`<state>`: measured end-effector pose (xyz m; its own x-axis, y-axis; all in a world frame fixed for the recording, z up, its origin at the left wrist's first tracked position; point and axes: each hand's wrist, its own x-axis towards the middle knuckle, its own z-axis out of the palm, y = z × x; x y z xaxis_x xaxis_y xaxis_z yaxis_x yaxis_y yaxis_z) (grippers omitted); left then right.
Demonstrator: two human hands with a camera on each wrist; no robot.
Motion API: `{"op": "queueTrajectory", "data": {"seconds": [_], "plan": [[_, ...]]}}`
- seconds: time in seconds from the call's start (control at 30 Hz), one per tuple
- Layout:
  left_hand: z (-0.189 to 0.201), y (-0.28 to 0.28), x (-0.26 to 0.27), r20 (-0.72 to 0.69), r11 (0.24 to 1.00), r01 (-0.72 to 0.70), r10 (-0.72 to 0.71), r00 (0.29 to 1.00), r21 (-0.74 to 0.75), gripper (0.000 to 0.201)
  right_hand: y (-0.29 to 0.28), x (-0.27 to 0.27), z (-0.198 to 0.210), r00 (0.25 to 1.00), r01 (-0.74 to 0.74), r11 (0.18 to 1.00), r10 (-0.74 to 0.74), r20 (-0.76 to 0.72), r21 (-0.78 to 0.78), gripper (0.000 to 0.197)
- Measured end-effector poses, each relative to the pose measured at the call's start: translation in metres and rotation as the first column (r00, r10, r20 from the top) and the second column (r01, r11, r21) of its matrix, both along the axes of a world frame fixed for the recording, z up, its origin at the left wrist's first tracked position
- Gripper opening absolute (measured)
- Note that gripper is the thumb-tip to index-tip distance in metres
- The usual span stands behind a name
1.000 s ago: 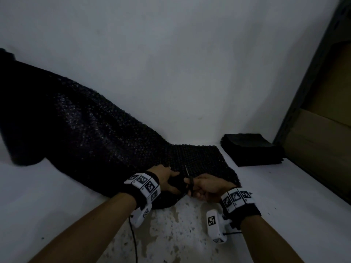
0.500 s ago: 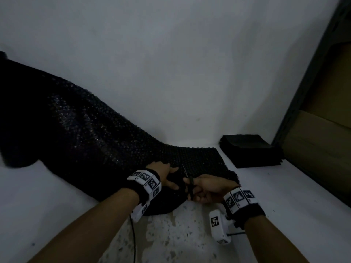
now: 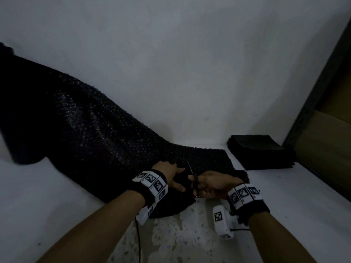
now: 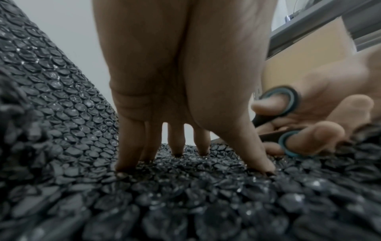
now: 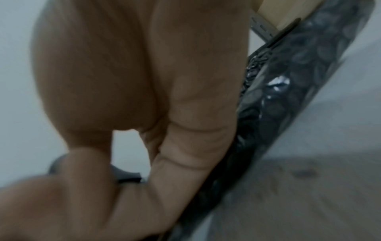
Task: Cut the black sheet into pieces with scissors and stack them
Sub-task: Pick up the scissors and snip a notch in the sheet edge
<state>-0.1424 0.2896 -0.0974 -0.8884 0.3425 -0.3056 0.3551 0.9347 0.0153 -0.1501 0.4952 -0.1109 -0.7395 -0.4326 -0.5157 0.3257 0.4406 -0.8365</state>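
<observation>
A long black bubble-wrap sheet (image 3: 98,141) runs from the far left down onto the white table. My left hand (image 3: 173,175) presses on it with straight, spread fingers (image 4: 129,146), just left of the cut line. My right hand (image 3: 212,184) grips black scissors (image 3: 193,179) with teal-lined loops (image 4: 285,101); thumb and fingers sit through the loops. The blades point away from me into the sheet's near edge. The sheet's part right of the blades (image 5: 288,84) passes close by my right hand. A stack of cut black pieces (image 3: 260,151) lies at the back right.
A white wall (image 3: 171,63) stands right behind the table. A dark-framed shelf with brown board (image 3: 326,145) closes the right side. The table surface (image 3: 180,234) near me is worn and speckled. A thin cable (image 3: 137,236) hangs from my left wrist.
The scissors have worked a little further into the sheet, and both hands have shifted slightly forward with them. The left hand keeps pressing the sheet.
</observation>
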Motion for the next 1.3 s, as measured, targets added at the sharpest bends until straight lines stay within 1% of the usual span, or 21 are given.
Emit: {"op": "queueTrajectory", "data": {"seconds": [0.07, 0.2, 0.37, 0.47, 0.67, 0.83, 0.97, 1.03, 1.1, 1.2, 1.23, 1.3], "plan": [[0.001, 0.0, -0.001, 0.001, 1.0, -0.001, 0.001, 1.0, 0.006, 0.093, 0.0, 0.005, -0.003, 0.999, 0.012, 1.0, -0.013, -0.034, -0.028, 0.036], [0.003, 0.0, 0.001, 0.0, 1.0, -0.001, 0.001, 1.0, 0.013, 0.093, 0.003, 0.01, -0.003, 0.998, 0.053, 0.997, -0.055, -0.04, -0.059, 0.033], [0.004, -0.001, 0.004, -0.002, 1.0, 0.01, -0.01, 1.0, 0.026, 0.091, 0.002, 0.006, 0.005, 1.0, 0.01, 1.0, -0.01, 0.007, -0.006, 0.042], [0.004, -0.001, 0.005, -0.002, 0.999, 0.014, -0.014, 1.0, 0.04, 0.09, -0.001, 0.002, 0.01, 1.0, 0.015, 1.0, -0.015, 0.021, 0.02, 0.046], [0.007, 0.001, 0.006, 0.002, 0.999, 0.017, -0.017, 1.0, 0.027, 0.087, -0.007, -0.007, 0.018, 0.999, 0.017, 1.0, -0.017, 0.033, 0.01, 0.046], [0.005, 0.0, 0.005, 0.003, 1.0, 0.016, -0.016, 1.0, 0.019, 0.087, -0.011, -0.011, 0.012, 0.998, 0.05, 0.999, -0.05, 0.041, 0.01, 0.043], [0.004, 0.0, 0.003, 0.007, 1.0, 0.009, -0.009, 1.0, 0.008, 0.091, -0.011, -0.009, 0.005, 0.997, 0.076, 0.997, -0.074, 0.034, -0.032, 0.044], [0.002, -0.001, 0.002, 0.002, 1.0, 0.011, -0.011, 1.0, 0.026, 0.093, -0.008, -0.009, 0.003, 0.997, 0.077, 0.996, -0.076, 0.033, -0.041, 0.046], [0.002, -0.001, 0.0, 0.006, 0.999, 0.0, 0.0, 1.0, 0.043, 0.099, -0.005, -0.008, 0.001, 0.998, 0.059, 0.998, -0.058, 0.04, -0.03, 0.05], [0.01, 0.003, -0.005, 0.024, 0.999, -0.047, 0.046, 0.999, 0.02, 0.112, -0.003, -0.006, 0.0, 0.995, 0.055, 0.998, -0.052, 0.081, -0.034, 0.059], [0.014, 0.005, -0.009, 0.02, 0.998, -0.063, 0.063, 0.998, 0.02, 0.11, -0.002, -0.005, 0.0, 0.993, 0.063, 0.997, -0.058, 0.106, -0.044, 0.06], [0.022, 0.008, -0.019, -0.02, 0.993, -0.107, 0.108, 0.994, 0.056, 0.096, -0.001, -0.004, 0.001, 0.986, 0.073, 0.995, -0.061, 0.153, -0.074, 0.057]]}}
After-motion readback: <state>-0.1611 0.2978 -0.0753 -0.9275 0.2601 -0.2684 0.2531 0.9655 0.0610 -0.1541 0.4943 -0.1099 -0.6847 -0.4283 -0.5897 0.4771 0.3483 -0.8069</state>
